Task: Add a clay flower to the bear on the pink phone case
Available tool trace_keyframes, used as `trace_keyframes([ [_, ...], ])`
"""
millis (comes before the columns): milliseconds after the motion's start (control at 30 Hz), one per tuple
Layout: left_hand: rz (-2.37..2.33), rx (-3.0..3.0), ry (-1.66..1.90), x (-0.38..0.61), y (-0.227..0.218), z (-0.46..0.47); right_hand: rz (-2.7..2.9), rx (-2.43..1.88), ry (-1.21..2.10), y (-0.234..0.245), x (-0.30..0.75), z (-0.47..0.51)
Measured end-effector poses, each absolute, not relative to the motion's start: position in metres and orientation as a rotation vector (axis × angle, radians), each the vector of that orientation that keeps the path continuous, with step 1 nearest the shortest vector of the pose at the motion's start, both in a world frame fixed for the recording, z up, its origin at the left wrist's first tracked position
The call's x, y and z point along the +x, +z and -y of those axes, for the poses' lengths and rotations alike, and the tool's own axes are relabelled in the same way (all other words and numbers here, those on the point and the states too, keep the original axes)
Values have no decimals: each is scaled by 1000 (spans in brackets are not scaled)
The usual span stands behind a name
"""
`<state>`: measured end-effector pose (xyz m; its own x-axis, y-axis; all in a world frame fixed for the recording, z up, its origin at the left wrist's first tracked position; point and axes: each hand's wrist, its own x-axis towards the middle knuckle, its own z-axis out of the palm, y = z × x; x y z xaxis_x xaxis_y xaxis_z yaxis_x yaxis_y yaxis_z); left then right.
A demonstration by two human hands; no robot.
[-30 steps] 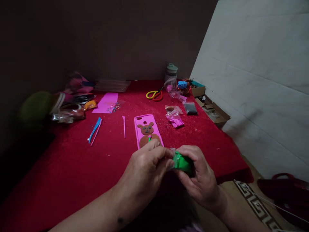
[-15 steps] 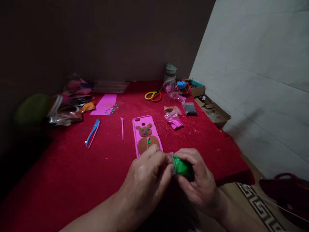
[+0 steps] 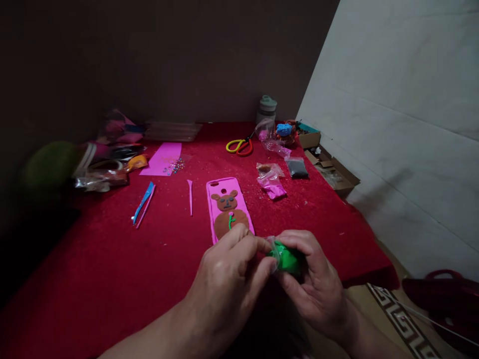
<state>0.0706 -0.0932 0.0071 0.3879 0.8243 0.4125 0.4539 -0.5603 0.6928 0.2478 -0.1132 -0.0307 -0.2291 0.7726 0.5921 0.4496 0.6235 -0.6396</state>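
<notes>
A clear bag of green modelling clay (image 3: 287, 259) is held above the near part of the table. My right hand (image 3: 318, 281) wraps round its right side, thumb below and fingers on top. With thumb and forefinger, my left hand (image 3: 230, 276) pinches the bag's clear edge. Just beyond my left hand lies a pink phone case (image 3: 241, 199) with a brown clay bear (image 3: 227, 203) on it. The bear has grey features and a green-stemmed pink flower on its belly. My left knuckles hide the case's lower end.
On the red cloth (image 3: 149, 279) lie a pink modelling tool (image 3: 190, 197), a blue modelling tool (image 3: 143, 204), scissors (image 3: 239, 146), a pink clay packet (image 3: 273, 188) and a grey clay packet (image 3: 297, 167). A bottle (image 3: 267, 108) stands behind; cardboard boxes (image 3: 339, 177) sit by the wall.
My left thumb and forefinger have shifted slightly right along the bag's edge. The green clay and my right hand have moved a little to the right in view.
</notes>
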Motion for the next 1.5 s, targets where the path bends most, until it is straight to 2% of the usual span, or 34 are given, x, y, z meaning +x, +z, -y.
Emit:
trace_keyframes([
  [567, -1092, 1964, 1046, 74, 9, 99, 1890, -914, 466, -32, 248, 113],
  [800, -917, 949, 939, 63, 16, 86, 1831, -1003, 556, -36, 249, 110],
  [933, -779, 699, 933, 61, 15, 82, 1795, -1055, 540, -38, 248, 111],
  [1133, -766, 642, 998, 61, 16, 89, 1885, -1249, 282, -25, 265, 91],
  [1300, -649, 560, 910, 53, 15, 98, 2057, -1390, 155, -12, 288, 55],
  [1500, -650, 439, 876, 37, 8, 110, 2088, -1409, 76, -26, 299, 36],
])
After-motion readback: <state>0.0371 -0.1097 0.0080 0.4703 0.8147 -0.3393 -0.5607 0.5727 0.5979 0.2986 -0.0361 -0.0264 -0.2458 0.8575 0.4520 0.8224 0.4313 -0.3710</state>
